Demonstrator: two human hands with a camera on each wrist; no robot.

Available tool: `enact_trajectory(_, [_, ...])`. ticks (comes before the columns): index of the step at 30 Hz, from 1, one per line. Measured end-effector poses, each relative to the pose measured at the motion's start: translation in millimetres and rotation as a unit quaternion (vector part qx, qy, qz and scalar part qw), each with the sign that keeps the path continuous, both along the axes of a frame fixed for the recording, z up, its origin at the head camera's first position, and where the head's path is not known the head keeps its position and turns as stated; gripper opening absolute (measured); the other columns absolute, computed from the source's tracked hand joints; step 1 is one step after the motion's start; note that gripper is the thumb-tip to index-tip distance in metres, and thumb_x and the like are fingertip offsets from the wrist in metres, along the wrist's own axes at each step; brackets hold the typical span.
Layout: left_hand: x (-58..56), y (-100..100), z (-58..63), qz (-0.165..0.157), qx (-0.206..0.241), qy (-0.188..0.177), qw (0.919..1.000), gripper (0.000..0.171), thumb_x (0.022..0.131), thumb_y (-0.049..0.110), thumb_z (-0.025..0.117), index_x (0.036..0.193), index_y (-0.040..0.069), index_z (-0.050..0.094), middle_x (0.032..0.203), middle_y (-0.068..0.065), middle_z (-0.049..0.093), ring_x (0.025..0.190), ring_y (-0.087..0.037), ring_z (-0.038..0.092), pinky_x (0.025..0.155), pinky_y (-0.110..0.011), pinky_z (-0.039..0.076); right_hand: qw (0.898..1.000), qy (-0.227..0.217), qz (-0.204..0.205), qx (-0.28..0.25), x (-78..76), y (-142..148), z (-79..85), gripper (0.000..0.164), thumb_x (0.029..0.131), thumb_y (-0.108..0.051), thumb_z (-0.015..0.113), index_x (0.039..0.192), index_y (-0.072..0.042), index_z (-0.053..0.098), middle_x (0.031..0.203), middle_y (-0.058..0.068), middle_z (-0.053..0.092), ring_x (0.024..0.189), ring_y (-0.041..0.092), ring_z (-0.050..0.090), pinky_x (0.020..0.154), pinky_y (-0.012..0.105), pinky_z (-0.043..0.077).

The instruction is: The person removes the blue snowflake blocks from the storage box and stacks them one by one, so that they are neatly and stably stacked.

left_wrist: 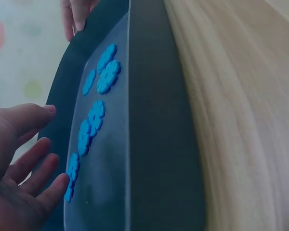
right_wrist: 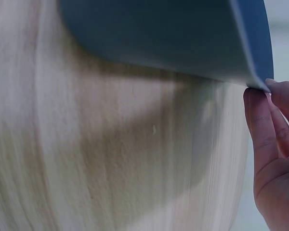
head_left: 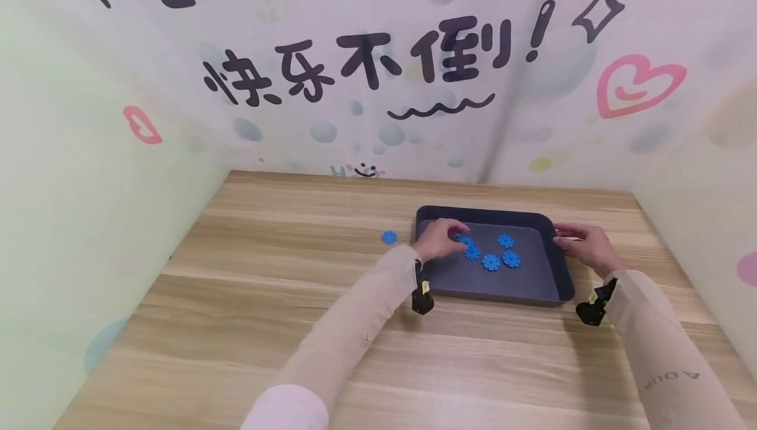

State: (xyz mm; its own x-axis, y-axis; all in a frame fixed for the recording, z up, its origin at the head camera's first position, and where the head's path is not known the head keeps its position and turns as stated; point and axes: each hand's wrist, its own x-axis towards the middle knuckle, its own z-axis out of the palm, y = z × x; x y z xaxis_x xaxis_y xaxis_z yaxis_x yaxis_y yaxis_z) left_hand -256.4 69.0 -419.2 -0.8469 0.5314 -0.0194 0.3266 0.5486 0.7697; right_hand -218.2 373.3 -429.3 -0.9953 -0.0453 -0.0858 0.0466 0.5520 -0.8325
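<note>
A dark rectangular tray [head_left: 503,287] sits on the table with several blue notched plastic discs [head_left: 491,262] lying flat inside. My left hand [head_left: 439,238] is over the tray's left side, fingers bent and spread near the discs at that end. In the left wrist view, the thumb of the left hand [left_wrist: 19,163] stands apart from the fingers, and nothing shows between them. My right hand [head_left: 591,248] is at the tray's right wall. The right wrist view shows its thumb and fingers pinching the tray's rim [right_wrist: 253,72].
One more blue disc [head_left: 388,237] lies on the wooden table [head_left: 266,298], just left of the tray. A printed curtain [head_left: 331,108] hangs along the table's back edge, with pale walls on both sides.
</note>
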Motion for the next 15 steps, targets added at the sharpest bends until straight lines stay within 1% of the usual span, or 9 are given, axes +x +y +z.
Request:
enact_trajectory(5, [-2.4,6,-2.6,0.021,-0.003,-0.011,0.9997,0.035,0.078,0.011,0.067,0.111,0.004,0.060,0.107,-0.008,0.059,0.097,-0.020,0.052,0.077,-0.019,0.041,1.000,-0.009,-0.001,0.001,-0.4,-1,1.8,0.049,0.089,-0.014,0.052,0.126,0.014,0.036,0.121,0.037,0.039,0.075,-0.012,0.049,0.068,0.018,0.048])
enact_trajectory(8, [-3.4,10,-6.1,0.028,-0.010,-0.014,0.9994,0.034,0.079,0.012,0.066,0.112,0.005,0.060,0.109,-0.007,0.059,0.098,-0.019,0.052,0.079,-0.019,0.041,1.000,-0.008,-0.002,-0.002,-1.4,0,0.9,0.051,0.089,-0.016,0.054,0.126,0.013,0.037,0.120,0.036,0.041,0.075,-0.011,0.050,0.067,0.018,0.048])
enact_trajectory(9, [-3.4,11,-7.5,0.030,-0.012,-0.016,0.9994,0.035,0.079,0.012,0.066,0.113,0.005,0.059,0.110,-0.006,0.059,0.098,-0.018,0.052,0.079,-0.019,0.041,1.000,-0.006,-0.001,-0.001,-1.9,1,0.1,0.052,0.088,-0.017,0.055,0.126,0.014,0.037,0.118,0.033,0.044,0.076,-0.011,0.050,0.067,0.018,0.048])
enact_trajectory(11, [-3.3,13,-10.4,0.032,-0.016,-0.019,0.9992,0.035,0.080,0.012,0.066,0.113,0.005,0.059,0.111,-0.006,0.059,0.100,-0.017,0.052,0.081,-0.020,0.041,1.000,-0.008,-0.010,-0.010,-3.0,3,-1.9,0.053,0.086,-0.018,0.058,0.125,0.012,0.039,0.111,0.023,0.053,0.075,-0.009,0.052,0.066,0.018,0.048])
enact_trajectory(12, [-3.6,14,-12.1,0.035,-0.017,-0.019,0.9991,0.035,0.080,0.012,0.066,0.113,0.006,0.059,0.112,-0.005,0.059,0.100,-0.017,0.052,0.082,-0.020,0.040,1.000,-0.010,-0.017,-0.017,-3.3,4,-3.0,0.053,0.085,-0.019,0.060,0.125,0.011,0.041,0.107,0.014,0.057,0.075,-0.008,0.052,0.065,0.017,0.048])
enact_trajectory(13, [-3.8,15,-13.6,0.038,-0.018,-0.020,0.9989,0.035,0.080,0.012,0.066,0.113,0.006,0.060,0.112,-0.005,0.059,0.101,-0.016,0.052,0.083,-0.020,0.040,0.999,-0.013,-0.023,-0.023,-3.8,4,-4.2,0.053,0.084,-0.019,0.061,0.125,0.010,0.042,0.103,0.006,0.059,0.075,-0.007,0.053,0.065,0.017,0.048])
enact_trajectory(15, [-4.6,17,-17.1,0.044,-0.018,-0.020,0.9987,0.034,0.079,0.013,0.066,0.113,0.007,0.060,0.112,-0.004,0.059,0.101,-0.016,0.052,0.084,-0.020,0.040,1.000,-0.011,-0.022,-0.019,-4.0,5,-5.5,0.056,0.083,-0.022,0.062,0.124,0.010,0.041,0.100,-0.001,0.058,0.076,-0.007,0.054,0.065,0.017,0.048])
